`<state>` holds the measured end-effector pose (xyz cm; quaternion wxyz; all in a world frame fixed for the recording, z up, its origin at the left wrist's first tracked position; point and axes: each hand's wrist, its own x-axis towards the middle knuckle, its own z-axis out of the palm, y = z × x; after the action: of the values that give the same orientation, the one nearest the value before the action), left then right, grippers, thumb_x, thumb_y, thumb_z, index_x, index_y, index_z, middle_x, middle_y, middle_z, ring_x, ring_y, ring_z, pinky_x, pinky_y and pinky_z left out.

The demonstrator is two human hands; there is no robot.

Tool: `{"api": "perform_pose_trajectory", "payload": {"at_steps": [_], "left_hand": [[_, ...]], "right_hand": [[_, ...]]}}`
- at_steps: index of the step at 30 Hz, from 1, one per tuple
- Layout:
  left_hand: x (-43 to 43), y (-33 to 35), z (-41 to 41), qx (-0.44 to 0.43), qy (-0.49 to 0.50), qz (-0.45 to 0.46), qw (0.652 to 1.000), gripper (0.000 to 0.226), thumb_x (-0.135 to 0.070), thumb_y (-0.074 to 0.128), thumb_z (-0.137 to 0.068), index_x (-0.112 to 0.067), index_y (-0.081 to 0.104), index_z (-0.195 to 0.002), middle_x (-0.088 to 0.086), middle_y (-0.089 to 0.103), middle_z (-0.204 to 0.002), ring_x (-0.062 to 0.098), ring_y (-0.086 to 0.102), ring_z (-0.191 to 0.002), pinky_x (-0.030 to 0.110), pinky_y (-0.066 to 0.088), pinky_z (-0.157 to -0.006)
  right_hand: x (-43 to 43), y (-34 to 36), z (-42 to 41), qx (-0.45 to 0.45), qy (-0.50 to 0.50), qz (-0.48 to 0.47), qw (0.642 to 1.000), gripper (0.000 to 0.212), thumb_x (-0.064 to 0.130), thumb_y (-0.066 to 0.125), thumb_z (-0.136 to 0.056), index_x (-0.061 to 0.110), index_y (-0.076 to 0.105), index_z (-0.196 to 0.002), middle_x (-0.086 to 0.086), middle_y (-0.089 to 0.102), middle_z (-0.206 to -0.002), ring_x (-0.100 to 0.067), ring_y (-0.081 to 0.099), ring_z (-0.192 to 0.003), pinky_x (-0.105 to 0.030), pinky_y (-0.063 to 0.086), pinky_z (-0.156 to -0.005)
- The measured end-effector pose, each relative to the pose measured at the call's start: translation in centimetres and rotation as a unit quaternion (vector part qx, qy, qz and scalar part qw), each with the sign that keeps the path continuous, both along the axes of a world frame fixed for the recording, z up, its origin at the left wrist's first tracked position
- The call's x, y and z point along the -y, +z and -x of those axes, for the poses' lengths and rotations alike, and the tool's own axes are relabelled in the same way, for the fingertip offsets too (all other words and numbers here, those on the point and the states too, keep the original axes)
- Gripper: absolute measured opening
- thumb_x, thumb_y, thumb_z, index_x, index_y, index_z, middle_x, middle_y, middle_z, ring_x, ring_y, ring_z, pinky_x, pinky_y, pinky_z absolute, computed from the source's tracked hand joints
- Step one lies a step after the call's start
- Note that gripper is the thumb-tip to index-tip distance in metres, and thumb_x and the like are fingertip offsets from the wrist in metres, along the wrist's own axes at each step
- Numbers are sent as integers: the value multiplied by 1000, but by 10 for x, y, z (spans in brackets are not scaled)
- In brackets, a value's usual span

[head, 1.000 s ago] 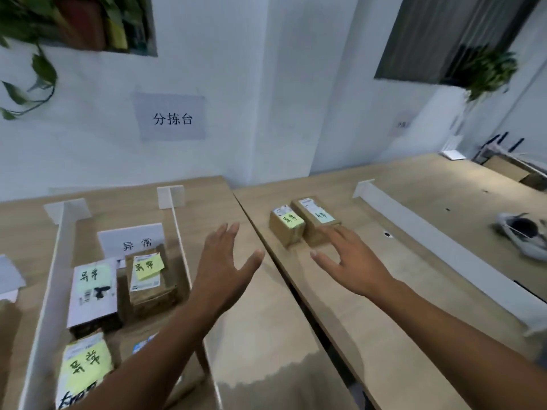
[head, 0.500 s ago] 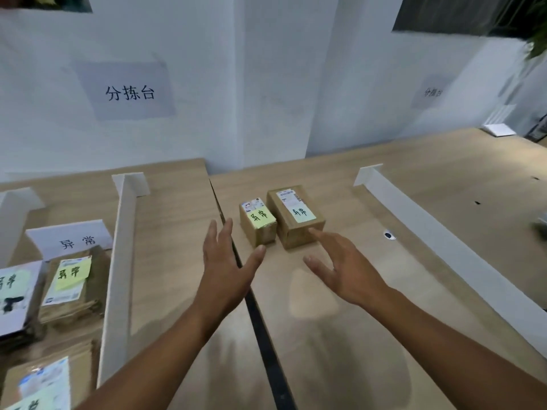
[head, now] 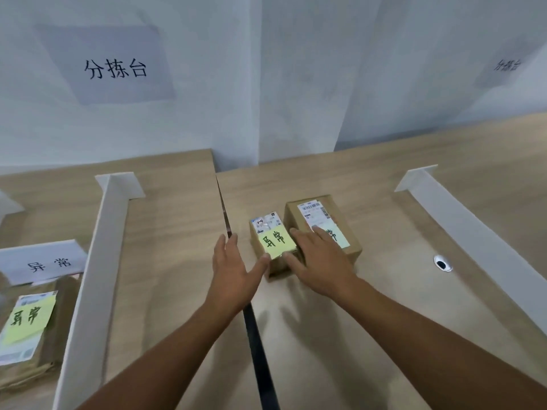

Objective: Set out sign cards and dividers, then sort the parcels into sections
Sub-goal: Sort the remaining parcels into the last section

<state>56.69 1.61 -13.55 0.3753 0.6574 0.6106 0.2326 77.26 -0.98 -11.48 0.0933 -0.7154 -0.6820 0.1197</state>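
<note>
The small parcel (head: 272,242) lay between our spread fingers (head: 221,250), long axis pointing away. Our right hand (head: 321,261) seemed nearer, perhaps touching it.

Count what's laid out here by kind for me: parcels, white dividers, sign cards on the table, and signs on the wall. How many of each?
Parcels: 3 (small box, larger box, left parcel)
White dividers: 3 (left divider, right divider, sliver at left edge)
Table sign cards: 1 (sign card)
Wall signs: 2 (near wall sign, far wall sign)
Total: 9
</note>
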Motion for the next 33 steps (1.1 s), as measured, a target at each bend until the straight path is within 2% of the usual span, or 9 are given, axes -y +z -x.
{"api": "perform_pose_trajectory", "payload": {"at_steps": [4,7,8,12,19,22,26,29,33], "left_hand": [[-56,-44,-23,30,14,36,999,93,-56,64,-92,-15,16,-161,2,12,-168,11,15,-153,34,24,-121],[-75,-75,-39,108,5,55,993,73,-29,71,-91,-17,35,-153,-17,45,-132,-33,37,-111,-4,31,-90],[-77,-87,-42,126,-3,72,989,73,-23,70,-87,-22,37,-152,-24,47,-123,-34,42,-105,-5,35,-82],[-75,-105,-47,174,-8,141,975,80,-31,59,-84,-37,25,-156,-13,52,-147,7,60,-124,31,52,-99],[-47,-51,-23,200,-6,133,971,67,-24,54,-89,-45,33,-149,-49,62,-102,-15,65,-93,6,49,-64],[-19,-2,6,223,-5,91,970,73,-24,53,-86,-46,30,-151,-47,63,-107,-6,70,-96,14,56,-70],[30,59,60,212,17,11,977,75,-17,55,-89,-45,29,-154,-42,63,-116,2,71,-101,21,59,-75],[67,95,111,205,52,-34,977,75,-18,55,-86,-51,33,-149,-35,64,-121,7,72,-103,38,61,-87],[114,124,182,197,94,-63,974,74,-18,56,-85,-49,36,-150,-31,63,-126,11,71,-108,40,62,-87]], "right_hand": [[-54,-48,-3,99,53,7,994,79,66,14,-96,21,28,-160,-8,42,-157,-31,10,-155,-48,3,-126],[-71,-83,-11,138,81,20,987,75,61,24,-99,16,30,-159,-8,47,-154,-33,14,-153,-49,1,-126],[-71,-92,-12,137,78,13,987,76,60,26,-99,14,32,-158,-8,51,-151,-34,17,-152,-48,1,-126],[-70,-106,-16,97,69,-27,993,78,61,29,-97,9,43,-152,-10,65,-135,-35,28,-146,-47,0,-127],[-44,-52,7,-11,49,-70,996,72,61,48,-90,17,50,-148,-5,66,-132,-29,38,-140,-47,23,-122],[-19,-12,31,-124,58,-91,986,69,54,60,-91,26,43,-151,3,56,-137,-15,46,-125,-32,43,-102],[16,41,81,-234,103,-131,958,68,47,65,-89,33,39,-150,14,43,-132,11,49,-112,-10,46,-84],[39,69,131,-299,149,-153,930,66,35,72,-89,28,44,-149,11,43,-132,3,54,-112,-17,53,-84],[62,85,202,-350,206,-161,900,65,28,74,-89,26,46,-147,6,44,-131,5,53,-116,-20,56,-86]]}}
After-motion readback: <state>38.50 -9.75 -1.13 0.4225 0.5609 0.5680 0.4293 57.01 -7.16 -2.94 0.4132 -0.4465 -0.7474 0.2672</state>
